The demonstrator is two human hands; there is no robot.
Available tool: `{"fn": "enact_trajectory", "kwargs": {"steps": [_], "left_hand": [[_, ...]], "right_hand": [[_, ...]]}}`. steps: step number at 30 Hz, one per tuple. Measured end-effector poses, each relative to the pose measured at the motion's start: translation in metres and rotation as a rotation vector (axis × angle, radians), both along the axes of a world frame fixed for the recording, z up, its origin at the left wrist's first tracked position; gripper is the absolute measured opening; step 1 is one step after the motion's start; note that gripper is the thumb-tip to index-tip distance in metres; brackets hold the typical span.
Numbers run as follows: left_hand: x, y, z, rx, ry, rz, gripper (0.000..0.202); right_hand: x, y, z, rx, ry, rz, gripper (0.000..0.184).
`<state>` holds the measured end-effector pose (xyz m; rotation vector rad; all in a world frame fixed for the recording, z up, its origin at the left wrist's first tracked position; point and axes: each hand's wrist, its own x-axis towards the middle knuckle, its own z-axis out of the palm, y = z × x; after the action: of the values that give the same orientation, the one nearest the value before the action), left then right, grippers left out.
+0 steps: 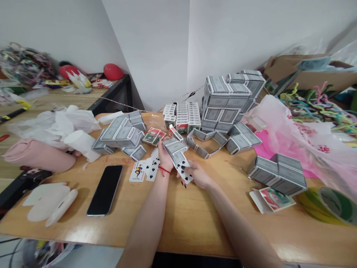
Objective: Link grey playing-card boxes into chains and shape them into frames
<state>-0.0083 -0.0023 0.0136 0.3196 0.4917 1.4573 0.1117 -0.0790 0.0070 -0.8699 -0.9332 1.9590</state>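
Note:
My left hand point(165, 158), with a red string bracelet at its wrist, is closed around grey-backed playing cards point(173, 148) just above the table's middle. My right hand point(199, 175) pinches the near end of the cards, where a spade card point(182, 166) shows its face. A joker card point(137, 172) and a six of spades point(152, 169) lie face up beside my left wrist. Just past the hands are red-and-green card boxes point(153, 136) and a ring of folded cards point(205, 152). Several blocks built of folded cards point(122, 131) stand at the left.
Taller card blocks point(221, 106) rise at the back right, beside stacked card boxes point(182, 115). A black phone point(105, 190) lies left of my forearms. At the right are another card block point(279, 173), an open card box point(273, 200) and green-yellow tape point(329, 204).

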Motion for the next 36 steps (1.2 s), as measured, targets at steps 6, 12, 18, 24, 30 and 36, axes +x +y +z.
{"fn": "enact_trajectory", "kwargs": {"steps": [6,12,18,24,30,36], "left_hand": [[0.004,-0.001,0.002,-0.007,0.032,0.049,0.031],[0.006,-0.004,0.004,-0.026,0.015,0.018,0.032],[0.007,-0.005,0.004,0.013,0.014,0.017,0.031],[0.001,-0.001,0.000,0.007,0.007,0.041,0.030],[-0.016,0.009,-0.007,-0.010,-0.016,0.114,0.033],[-0.023,0.012,-0.007,-0.011,-0.018,0.194,0.034]], "right_hand": [[0.000,0.000,0.004,-0.006,-0.010,-0.040,0.022],[-0.001,-0.001,0.004,-0.009,-0.028,-0.065,0.024],[-0.001,0.000,0.002,-0.029,-0.028,-0.078,0.026],[0.006,0.004,0.001,-0.103,0.095,0.042,0.026],[0.007,0.002,0.000,-0.100,0.144,0.073,0.026],[0.000,0.000,-0.007,-0.136,0.040,0.032,0.021]]}}
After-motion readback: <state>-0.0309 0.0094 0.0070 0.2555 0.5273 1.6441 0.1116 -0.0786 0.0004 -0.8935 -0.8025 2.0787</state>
